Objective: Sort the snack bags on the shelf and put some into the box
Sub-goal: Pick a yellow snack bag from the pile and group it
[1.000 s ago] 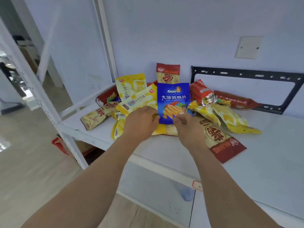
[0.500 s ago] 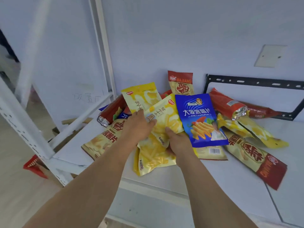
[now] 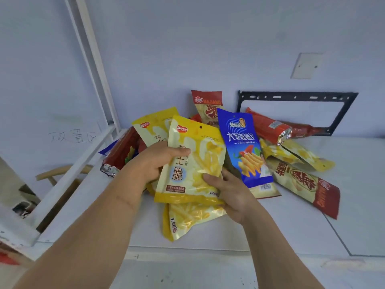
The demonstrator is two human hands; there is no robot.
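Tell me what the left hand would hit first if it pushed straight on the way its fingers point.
Left hand already grips the front yellow bag, fingers pointing right across it. Pushed on, it would probably meet the blue bag next; depth is unclear.

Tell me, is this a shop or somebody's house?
Probably neither: it looks like a storeroom or work room. Snack bags lie heaped on a bare white metal shelf, the wall is plain, and an empty black bracket hangs on it.

White shelf [image 3: 291, 215] bearing a heap of snack bags [image 3: 295, 180].
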